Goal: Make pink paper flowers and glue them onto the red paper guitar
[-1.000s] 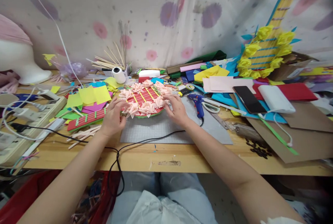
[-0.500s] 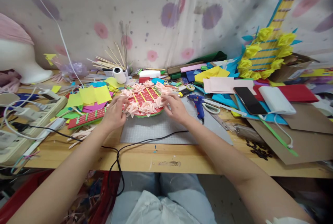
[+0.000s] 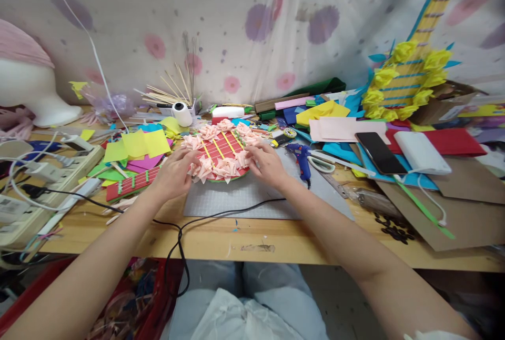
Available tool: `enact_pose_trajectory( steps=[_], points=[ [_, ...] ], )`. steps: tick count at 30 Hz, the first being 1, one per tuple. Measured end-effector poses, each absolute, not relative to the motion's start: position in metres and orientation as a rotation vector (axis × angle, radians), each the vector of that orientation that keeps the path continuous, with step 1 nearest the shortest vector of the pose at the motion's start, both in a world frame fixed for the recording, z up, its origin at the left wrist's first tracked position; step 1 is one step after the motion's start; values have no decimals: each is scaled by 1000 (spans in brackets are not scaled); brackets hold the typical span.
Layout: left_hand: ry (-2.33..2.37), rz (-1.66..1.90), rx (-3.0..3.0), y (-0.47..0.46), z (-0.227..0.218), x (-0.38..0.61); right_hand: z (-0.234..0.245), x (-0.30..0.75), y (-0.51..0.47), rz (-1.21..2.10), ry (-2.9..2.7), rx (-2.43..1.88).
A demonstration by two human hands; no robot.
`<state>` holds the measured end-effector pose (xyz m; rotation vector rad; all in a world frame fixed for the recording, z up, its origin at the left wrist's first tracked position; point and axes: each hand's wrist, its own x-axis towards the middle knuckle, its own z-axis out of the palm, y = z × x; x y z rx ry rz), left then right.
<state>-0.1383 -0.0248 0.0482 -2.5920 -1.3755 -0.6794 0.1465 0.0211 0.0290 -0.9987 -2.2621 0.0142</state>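
A red toy guitar, handmade from craft sheet, lies over the grey cutting mat. Pale pink flowers ring its body, yellow strips cross it, and green shows along its lower edge. My left hand holds the body's left side where the neck begins, its fingers bent over the edge flowers. On the opposite side, my right hand grips the rim with curled fingers beside the flowers. Some fingertips are hidden among the petals. A blue glue gun lies just right of my right hand.
Left stands a power strip with plugs; a black cord crosses the mat. Yellow sticky notes lie behind the neck. A phone, power bank and cardboard lie right. A yellow-flowered guitar stands behind.
The view has shifted very slightly. Both hands stay at the guitar's sides, and the guitar has turned or tilted a little, if at all.
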Motion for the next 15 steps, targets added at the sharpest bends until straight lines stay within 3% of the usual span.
enact_pose_trajectory(
  steps=[15],
  points=[
    [-1437,-506,-2566,-30,51,-136,23,151,22,-34,-2246,-1024]
  ],
)
